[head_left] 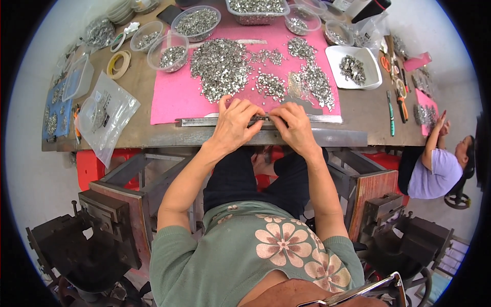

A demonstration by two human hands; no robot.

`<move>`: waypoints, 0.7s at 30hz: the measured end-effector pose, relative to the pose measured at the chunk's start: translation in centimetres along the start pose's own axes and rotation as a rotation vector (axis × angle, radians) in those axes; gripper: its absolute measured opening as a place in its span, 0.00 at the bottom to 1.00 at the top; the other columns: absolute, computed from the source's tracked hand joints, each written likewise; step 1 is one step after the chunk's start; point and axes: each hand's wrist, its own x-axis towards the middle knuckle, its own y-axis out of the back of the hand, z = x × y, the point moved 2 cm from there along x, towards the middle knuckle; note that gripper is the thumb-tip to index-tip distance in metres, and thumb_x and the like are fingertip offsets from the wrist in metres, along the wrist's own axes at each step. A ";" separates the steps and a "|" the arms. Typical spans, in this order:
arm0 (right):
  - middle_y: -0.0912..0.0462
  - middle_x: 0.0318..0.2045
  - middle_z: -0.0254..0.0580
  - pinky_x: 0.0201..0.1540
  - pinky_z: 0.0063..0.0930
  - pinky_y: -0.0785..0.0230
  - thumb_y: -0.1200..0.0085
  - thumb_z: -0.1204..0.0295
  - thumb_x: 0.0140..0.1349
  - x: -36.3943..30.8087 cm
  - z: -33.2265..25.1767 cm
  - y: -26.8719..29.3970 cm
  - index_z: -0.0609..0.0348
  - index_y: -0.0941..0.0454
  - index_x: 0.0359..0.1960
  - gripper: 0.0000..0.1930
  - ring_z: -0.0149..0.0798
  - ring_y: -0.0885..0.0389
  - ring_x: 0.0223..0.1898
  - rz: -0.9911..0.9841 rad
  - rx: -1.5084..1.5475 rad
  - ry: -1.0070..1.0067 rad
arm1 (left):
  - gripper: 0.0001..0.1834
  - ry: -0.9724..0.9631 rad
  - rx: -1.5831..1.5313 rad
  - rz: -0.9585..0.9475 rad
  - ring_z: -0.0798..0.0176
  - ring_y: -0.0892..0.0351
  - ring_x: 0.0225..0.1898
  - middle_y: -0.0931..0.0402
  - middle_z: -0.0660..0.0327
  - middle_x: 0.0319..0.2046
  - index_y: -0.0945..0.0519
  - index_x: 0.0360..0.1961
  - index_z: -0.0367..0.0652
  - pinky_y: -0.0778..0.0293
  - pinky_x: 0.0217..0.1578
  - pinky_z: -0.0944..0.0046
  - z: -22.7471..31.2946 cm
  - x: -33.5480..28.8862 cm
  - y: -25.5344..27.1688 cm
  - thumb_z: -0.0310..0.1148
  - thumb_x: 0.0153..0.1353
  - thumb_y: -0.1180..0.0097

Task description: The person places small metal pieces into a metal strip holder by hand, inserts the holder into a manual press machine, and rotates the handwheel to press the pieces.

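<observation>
Slim metal bar [199, 122], crosswise beneath both hands [235, 123], small metal pieces [220, 66] beyond

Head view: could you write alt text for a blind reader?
A left hand and right hand are close together at a long metal strip on a bench. Beyond them, small silvery pieces lie heaped on a pink mat, with filled containers behind.

workshop, metal bits [220, 66] heaped on a workbench [358, 112], hand tools [402, 110], machinery [110, 227] (dark, bulky)
</observation>
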 end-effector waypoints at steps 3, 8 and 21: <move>0.23 0.32 0.40 0.43 0.39 0.34 0.36 0.76 0.58 1.0 1.4 0.0 0.57 0.17 0.38 0.07 0.45 0.23 0.37 0.025 -0.040 -0.062 | 0.07 0.044 -0.001 0.000 0.62 0.24 0.40 0.22 0.66 0.31 0.17 0.37 0.48 0.45 0.60 0.47 -0.2 0.5 0.1 0.34 0.58 0.35; 0.24 0.32 0.41 0.43 0.40 0.36 0.37 0.73 0.59 2.2 2.8 -0.9 0.55 0.18 0.37 0.05 0.46 0.24 0.37 0.024 -0.177 -0.063 | 0.06 0.043 0.110 0.044 0.61 0.24 0.40 0.23 0.66 0.29 0.17 0.37 0.48 0.44 0.58 0.47 -1.3 2.4 -1.2 0.35 0.60 0.35; 0.22 0.29 0.39 0.42 0.37 0.36 0.36 0.74 0.60 1.4 2.6 0.6 0.59 0.18 0.35 0.04 0.43 0.23 0.31 -0.096 -0.042 -0.092 | 0.03 0.031 0.169 0.005 0.58 0.24 0.41 0.22 0.64 0.31 0.16 0.31 0.49 0.43 0.59 0.39 -1.8 2.3 -0.7 0.34 0.59 0.35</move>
